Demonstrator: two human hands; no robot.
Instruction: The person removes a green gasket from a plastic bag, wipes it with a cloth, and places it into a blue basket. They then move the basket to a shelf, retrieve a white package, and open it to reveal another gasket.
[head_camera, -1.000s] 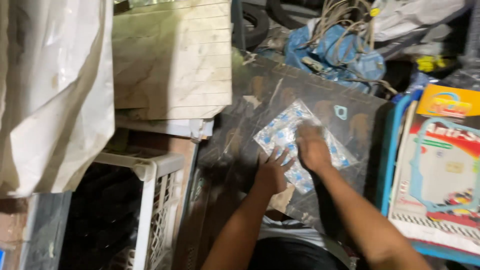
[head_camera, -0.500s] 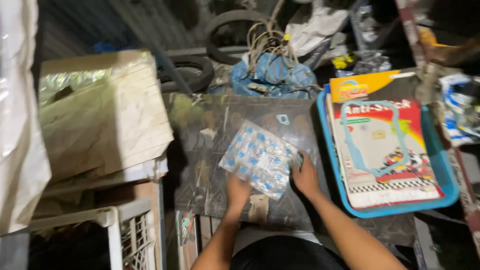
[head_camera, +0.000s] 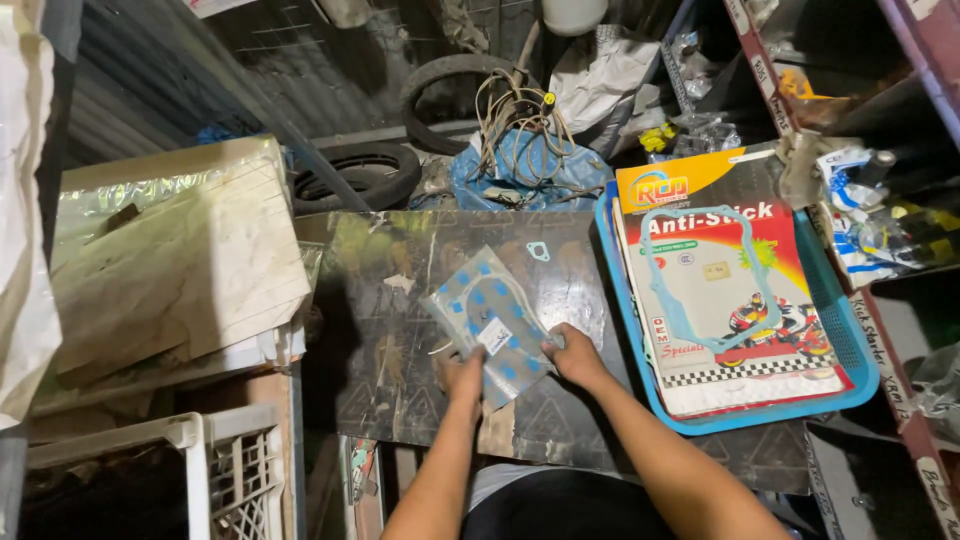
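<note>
Both hands gripped a clear packet (head_camera: 492, 325) of gaskets lying on the dark board (head_camera: 400, 330): left hand (head_camera: 462, 372) pinching its near edge, right hand (head_camera: 575, 355) its corner. It looked light, floppy, probably slippery; best held by the edges

Clear blue-dotted packet (head_camera: 492, 325) on board; red-orange card pack (head_camera: 730, 300) in tray.
</note>
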